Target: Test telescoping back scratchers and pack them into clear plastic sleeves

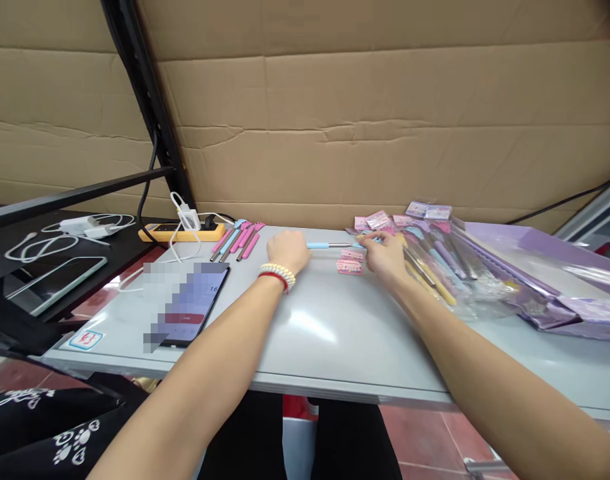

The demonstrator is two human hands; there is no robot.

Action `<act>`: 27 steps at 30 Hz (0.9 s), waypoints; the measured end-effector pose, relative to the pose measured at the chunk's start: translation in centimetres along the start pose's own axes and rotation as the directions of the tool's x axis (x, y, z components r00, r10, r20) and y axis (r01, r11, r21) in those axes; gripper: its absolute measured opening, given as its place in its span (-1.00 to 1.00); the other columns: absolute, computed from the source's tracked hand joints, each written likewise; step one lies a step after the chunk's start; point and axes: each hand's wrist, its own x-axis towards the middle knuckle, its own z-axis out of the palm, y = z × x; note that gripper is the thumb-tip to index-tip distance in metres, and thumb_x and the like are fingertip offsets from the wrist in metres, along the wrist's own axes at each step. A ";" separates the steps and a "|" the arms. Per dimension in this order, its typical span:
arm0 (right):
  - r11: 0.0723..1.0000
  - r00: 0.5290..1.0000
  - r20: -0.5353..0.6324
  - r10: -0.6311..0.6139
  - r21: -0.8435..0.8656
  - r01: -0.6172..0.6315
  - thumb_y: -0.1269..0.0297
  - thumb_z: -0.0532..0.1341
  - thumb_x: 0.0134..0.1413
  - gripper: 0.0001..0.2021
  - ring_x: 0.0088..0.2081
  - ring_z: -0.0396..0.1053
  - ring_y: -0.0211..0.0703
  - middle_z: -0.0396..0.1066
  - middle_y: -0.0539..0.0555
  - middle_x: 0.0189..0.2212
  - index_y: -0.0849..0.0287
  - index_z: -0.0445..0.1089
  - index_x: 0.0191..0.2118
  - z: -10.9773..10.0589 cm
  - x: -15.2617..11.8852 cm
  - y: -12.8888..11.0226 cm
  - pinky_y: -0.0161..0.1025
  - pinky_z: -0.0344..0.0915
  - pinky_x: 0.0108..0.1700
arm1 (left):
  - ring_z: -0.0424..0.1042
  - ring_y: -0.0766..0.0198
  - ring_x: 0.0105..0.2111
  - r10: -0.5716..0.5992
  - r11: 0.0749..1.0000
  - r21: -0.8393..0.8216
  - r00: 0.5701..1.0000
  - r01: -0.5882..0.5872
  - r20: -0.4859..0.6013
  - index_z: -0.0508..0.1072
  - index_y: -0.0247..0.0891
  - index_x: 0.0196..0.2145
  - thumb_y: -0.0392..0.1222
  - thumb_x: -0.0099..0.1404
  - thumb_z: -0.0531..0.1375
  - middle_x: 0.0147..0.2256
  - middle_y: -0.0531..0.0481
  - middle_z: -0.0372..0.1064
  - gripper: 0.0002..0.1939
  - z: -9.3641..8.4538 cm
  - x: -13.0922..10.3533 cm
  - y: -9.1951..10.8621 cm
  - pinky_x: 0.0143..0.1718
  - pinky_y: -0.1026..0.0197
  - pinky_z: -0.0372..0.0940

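A light-blue back scratcher (318, 246) with a thin metal shaft stretches level between my hands, a little above the table. My left hand (288, 251) is closed in a fist round its handle end. At the other end, the fingers of my right hand (385, 256) pinch it near the blue claw head, which they partly cover. Small pink printed cards (349, 267) lie just below, left of my right hand. Beyond my left hand, several pink and blue back scratchers (245, 241) rest side by side. Right of my right hand are several bagged back scratchers (442, 257) with header cards.
A purple box (549, 313) stands open at the table's right. A phone (197, 307) lies at left, partly blurred out, near a yellow power strip (209, 233) with white cables. Cardboard (335, 133) walls the back. Another phone (59, 283) sits on a black side table.
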 end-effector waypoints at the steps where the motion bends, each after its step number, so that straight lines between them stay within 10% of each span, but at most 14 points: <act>1: 0.999 0.999 0.042 -0.010 -0.046 0.012 0.09 0.18 -0.05 -0.75 -0.62 0.12 -0.27 0.18 -0.06 -0.69 0.20 0.31 -0.42 -0.3 -0.1 -0.3 -0.27 0.08 -0.50 | 0.46 0.02 -0.27 0.010 1.000 0.007 1.000 -0.010 -0.014 0.52 -0.28 -0.30 -0.22 0.10 0.10 -0.36 -0.23 0.45 -0.75 -0.1 0.2 -0.5 -0.30 0.13 0.30; 4: 0.966 0.976 0.178 -0.123 -0.202 0.158 -0.01 0.15 -0.01 -0.67 -0.53 0.23 -0.21 0.32 0.03 -0.60 0.19 0.36 -0.46 -1.2 -0.4 -0.7 -0.23 0.14 -0.40 | 0.45 0.00 -0.27 0.001 1.000 0.023 0.999 0.000 -0.042 0.53 -0.25 -0.32 -0.20 0.09 0.10 -0.37 -0.21 0.45 -0.75 -0.2 0.8 -1.9 -0.31 0.12 0.30; 9: 0.810 0.805 0.416 -0.424 -0.223 0.542 0.00 0.20 -0.02 -0.68 -0.28 0.33 -0.10 0.42 0.14 -0.35 0.19 0.45 -0.43 -1.6 -0.4 -0.2 -0.20 0.20 -0.20 | 0.44 0.02 -0.30 0.034 0.999 0.035 0.999 -0.035 0.011 0.53 -0.24 -0.38 -0.23 0.01 0.12 -0.39 -0.18 0.45 -0.77 -0.1 1.1 -2.8 -0.33 0.13 0.28; 14: 0.823 0.716 0.617 -0.327 -0.186 0.537 0.08 0.19 0.00 -0.73 -0.43 0.27 -0.22 0.43 0.06 -0.48 0.18 0.49 -0.44 -1.5 -0.7 -0.6 -0.29 0.14 -0.36 | 0.44 0.08 -0.32 0.101 0.995 0.022 0.993 -0.102 0.057 0.52 -0.21 -0.40 -0.24 -0.02 0.13 -0.39 -0.14 0.47 -0.79 0.2 1.0 -2.9 -0.34 0.18 0.27; 27: 0.945 0.839 0.514 -0.178 -0.150 0.292 0.18 0.27 -0.21 -0.80 -0.63 0.10 -0.34 0.30 -0.01 -0.73 0.22 0.51 -0.57 -1.3 -1.7 -2.5 -0.32 0.01 -0.53 | 0.46 -0.03 -0.32 0.157 0.981 0.092 0.975 -0.173 0.156 0.54 -0.31 -0.29 -0.17 0.04 0.14 -0.36 -0.28 0.46 -0.70 -0.1 0.3 -0.9 -0.32 0.09 0.31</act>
